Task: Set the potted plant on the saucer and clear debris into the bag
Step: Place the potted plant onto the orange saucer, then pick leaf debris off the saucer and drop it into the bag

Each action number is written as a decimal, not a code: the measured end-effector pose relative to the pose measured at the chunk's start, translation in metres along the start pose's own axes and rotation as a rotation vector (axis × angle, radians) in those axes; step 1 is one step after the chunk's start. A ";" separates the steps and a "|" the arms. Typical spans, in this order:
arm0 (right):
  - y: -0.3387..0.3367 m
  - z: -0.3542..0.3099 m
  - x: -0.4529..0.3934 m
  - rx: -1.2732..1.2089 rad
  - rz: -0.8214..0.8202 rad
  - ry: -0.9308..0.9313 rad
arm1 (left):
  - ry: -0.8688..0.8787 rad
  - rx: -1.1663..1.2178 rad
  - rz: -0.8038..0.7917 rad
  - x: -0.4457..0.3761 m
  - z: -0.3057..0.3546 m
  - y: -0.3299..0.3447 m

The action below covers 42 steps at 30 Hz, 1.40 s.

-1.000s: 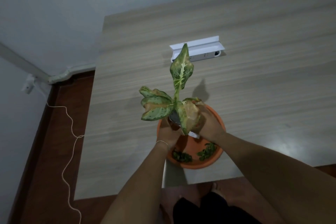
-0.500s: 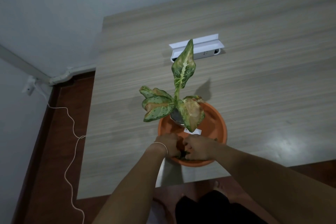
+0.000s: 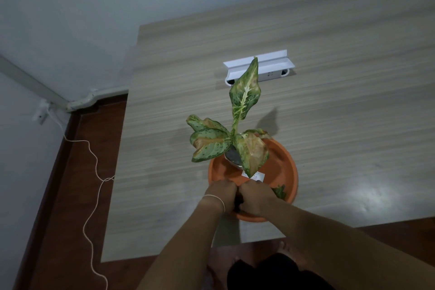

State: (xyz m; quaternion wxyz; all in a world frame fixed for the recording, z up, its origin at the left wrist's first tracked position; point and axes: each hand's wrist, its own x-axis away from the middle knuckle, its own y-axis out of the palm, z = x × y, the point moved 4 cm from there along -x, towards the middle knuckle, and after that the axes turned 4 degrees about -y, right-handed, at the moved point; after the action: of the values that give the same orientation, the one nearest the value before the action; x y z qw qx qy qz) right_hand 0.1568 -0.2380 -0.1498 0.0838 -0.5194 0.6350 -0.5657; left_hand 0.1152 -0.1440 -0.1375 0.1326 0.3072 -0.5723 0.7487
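The potted plant (image 3: 244, 94), with speckled green and browning leaves in a small pale pot (image 3: 233, 157), stands in the far left part of the round orange saucer (image 3: 287, 160). My left hand (image 3: 222, 192) and my right hand (image 3: 255, 198) press together, fingers curled down, in the near part of the saucer. Green leaf debris (image 3: 280, 192) shows just right of my right hand; the rest lies hidden under both hands. A white label (image 3: 256, 174) lies on the saucer floor. No bag is in view.
The saucer sits near the front edge of a wooden table (image 3: 341, 125). A white socket box (image 3: 263, 68) lies farther back. Left of the table is brown floor with a thin white cord (image 3: 94, 172) and a wall.
One second ago both hands held the pot. They let it go, moved back to the near side of the saucer and closed over the leaf debris.
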 end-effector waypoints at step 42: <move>-0.042 0.029 0.019 -0.632 0.522 0.078 | -0.268 0.491 0.401 0.043 0.004 -0.051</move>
State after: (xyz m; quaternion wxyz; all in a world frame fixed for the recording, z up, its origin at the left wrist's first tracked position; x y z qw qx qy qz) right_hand 0.1926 -0.2633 -0.1168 0.0366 -0.3191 0.8906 -0.3220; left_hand 0.1108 -0.1388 -0.0713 -0.1715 0.3069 -0.4363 0.8283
